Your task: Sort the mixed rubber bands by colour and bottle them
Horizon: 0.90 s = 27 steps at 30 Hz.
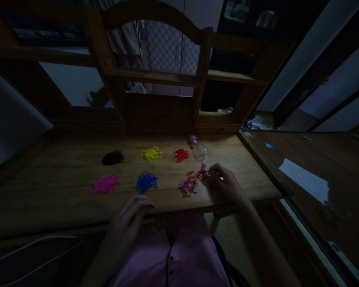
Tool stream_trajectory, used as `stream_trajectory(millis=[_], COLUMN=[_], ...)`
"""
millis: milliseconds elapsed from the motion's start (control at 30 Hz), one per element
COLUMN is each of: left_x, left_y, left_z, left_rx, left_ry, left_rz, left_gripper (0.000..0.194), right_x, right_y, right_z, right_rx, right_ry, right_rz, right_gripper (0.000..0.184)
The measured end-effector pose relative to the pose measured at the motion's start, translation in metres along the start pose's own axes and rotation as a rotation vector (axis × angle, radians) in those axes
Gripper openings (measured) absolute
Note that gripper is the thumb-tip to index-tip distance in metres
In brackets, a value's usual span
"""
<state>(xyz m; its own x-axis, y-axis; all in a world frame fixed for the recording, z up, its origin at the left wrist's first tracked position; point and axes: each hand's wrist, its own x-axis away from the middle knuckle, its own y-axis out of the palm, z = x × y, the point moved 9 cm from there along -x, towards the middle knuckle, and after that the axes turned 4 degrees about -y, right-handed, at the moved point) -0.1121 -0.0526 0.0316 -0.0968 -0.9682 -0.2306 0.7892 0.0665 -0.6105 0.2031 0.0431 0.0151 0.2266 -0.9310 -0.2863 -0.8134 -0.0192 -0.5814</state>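
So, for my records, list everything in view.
back piles: 3, black, yellow, red, left to right
front piles: 3, pink, blue, mixed, left to right
bulb: 1, clear and pink, beside red pile
desk: 1, brown, beneath piles
hutch: 1, brown, atop desk
table: 1, brown, right
paper: count unclear, white, on table
card: 1, blue, on table
wardrobe: 1, pale checked, beyond hutch
cable: 1, white, lower left
others: too dim
shirt: 1, pink, bottom
left hand: 1, bare, desk edge
right hand: 1, bare, at mixed pile

Pink shirt, front buttons, bare forearms
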Motion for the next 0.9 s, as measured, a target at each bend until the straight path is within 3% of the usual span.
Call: stream_trajectory(millis=[267,500,667,800,900], left_x=[-0.002,-0.006,-0.008,-0.01,-0.01], left_y=[0.003,0.0,0.0,0.003,0.006], left_z=[0.004,0.008,-0.004,-0.019,-0.027], left_rx=[0.008,0.016,0.035,0.077,0.115], left_ry=[0.033,0.039,-0.064,-0.207,-0.269], left_rz=[-0.017,0.002,0.015,0.029,0.058], left_gripper=[0.019,0.019,0.019,0.021,0.026], right_x=[-0.008,-0.012,-0.001,0.0,0.0], right_y=[0.023,0.041,0.038,0.022,0.011], right_z=[-0.005,-0.002,-0.018,-0.025,-0.015], right_rx=[0.185,0.483,0.586,0.45,0.317], right_ry=[-0.122,-0.104,-0.147,-0.158,-0.125], right_rz=[-0.264,-0.412,-0.352,-0.209,-0.131], right_gripper=[0.019,0.016,0.019,0.018,0.014])
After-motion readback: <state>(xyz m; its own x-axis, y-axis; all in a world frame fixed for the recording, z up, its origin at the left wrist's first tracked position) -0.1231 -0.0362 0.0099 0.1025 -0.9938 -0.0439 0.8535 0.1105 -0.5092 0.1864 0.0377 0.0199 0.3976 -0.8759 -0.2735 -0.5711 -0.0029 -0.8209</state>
